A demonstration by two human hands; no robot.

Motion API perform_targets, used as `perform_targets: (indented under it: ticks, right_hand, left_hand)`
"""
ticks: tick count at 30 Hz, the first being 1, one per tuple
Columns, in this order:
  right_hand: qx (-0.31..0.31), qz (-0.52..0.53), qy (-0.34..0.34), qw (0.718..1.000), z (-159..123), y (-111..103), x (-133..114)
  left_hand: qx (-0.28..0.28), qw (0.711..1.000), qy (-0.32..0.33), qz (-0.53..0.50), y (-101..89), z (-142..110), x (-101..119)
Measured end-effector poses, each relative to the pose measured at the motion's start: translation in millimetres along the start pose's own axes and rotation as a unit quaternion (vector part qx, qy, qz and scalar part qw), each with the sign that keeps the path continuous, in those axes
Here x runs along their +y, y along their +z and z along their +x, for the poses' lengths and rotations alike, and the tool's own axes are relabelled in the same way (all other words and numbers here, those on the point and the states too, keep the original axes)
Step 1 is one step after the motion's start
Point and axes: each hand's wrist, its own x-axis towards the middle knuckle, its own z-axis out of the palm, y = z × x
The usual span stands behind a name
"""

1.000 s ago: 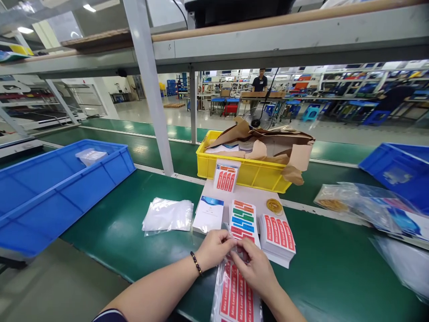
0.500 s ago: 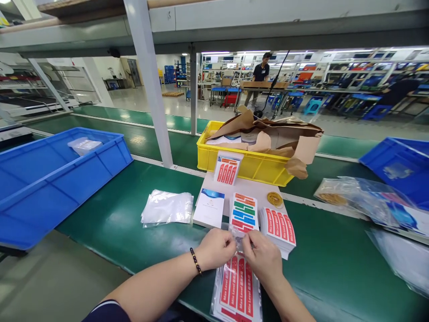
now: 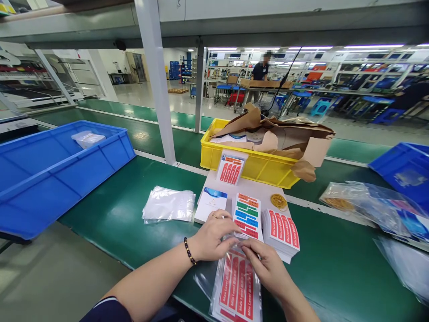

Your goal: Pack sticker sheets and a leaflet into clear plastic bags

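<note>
Bag (image 3: 217,302) lies at the near edge of the bench (image 3: 335,268), red labels (image 3: 236,284) visible through its clear film. Right hand (image 3: 266,261) — thumb and finger closed on the bag's top edge. Left hand (image 3: 212,237) is at the same edge; its grip cannot be told. Beyond — coloured sheets (image 3: 247,214) between booklets (image 3: 209,203) and a red stack (image 3: 280,230).

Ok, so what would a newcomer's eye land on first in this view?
Probably the bright yellow bin beyond the label stacks, with crumpled brown paper spilling over its rim. Next, the red-and-white label sheet with clear plastic at the near edge, just below the left hand and right hand. The big blue bin fills the picture's left side.
</note>
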Motion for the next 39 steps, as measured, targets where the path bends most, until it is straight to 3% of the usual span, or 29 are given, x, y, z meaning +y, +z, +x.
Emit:
perform_targets:
  ticks: [3, 6, 8, 11, 16, 19, 22, 25, 28, 30, 32, 36, 39]
  right_hand:
    - [-0.082, 0.024, 0.024, 0.996, -2, -22, -4]
    - [-0.110, 0.026, 0.018, 0.993, -5, -39, -3]
    - [-0.096, 0.039, -0.004, 0.995, -3, -44, -1]
    - [-0.031, 0.026, -0.024, 0.999, 10, -39, -2]
    - [0.039, -0.153, -0.092, 0.983, 53, -3, -7]
    - [0.028, -0.260, -0.135, 0.956, 75, 19, -7]
    - [0.013, -0.302, -0.145, 0.942, 85, 33, -6]
    - [0.008, -0.288, -0.152, 0.946, 85, 31, -5]
    - [0.062, -0.267, -0.163, 0.948, 79, 13, -3]
    - [0.110, -0.262, -0.173, 0.943, 69, -6, -2]
    - [0.121, -0.250, -0.180, 0.944, 56, -25, -4]
    - [0.008, -0.173, -0.163, 0.971, 28, -53, -20]
    - [-0.077, -0.094, -0.135, 0.983, 19, -65, -27]
  left_hand:
    - [-0.100, 0.994, 0.026, 0.041, -4.7, -1, -1]
    - [-0.125, 0.990, -0.017, 0.055, -7.0, -1, -6]
    - [-0.147, 0.988, -0.043, 0.033, -6.7, -2, -8]
    - [-0.225, 0.973, -0.052, -0.028, -2.2, -4, -7]
    - [-0.345, 0.933, -0.024, -0.095, 9.1, -8, -3]
    - [-0.367, 0.923, -0.035, -0.112, 13.5, -9, -5]
    - [-0.370, 0.919, -0.042, -0.131, 16.3, -8, -10]
    - [-0.351, 0.919, -0.050, -0.171, 17.5, -9, -13]
    - [-0.311, 0.906, -0.081, -0.274, 16.4, -9, -13]
    - [-0.274, 0.873, -0.135, -0.381, 15.2, -8, -14]
    - [-0.229, 0.817, -0.191, -0.494, 14.2, -6, -16]
    - [-0.160, 0.700, -0.273, -0.640, 14.7, 0, -24]
    - [-0.170, 0.652, -0.311, -0.670, 20.0, 1, -25]
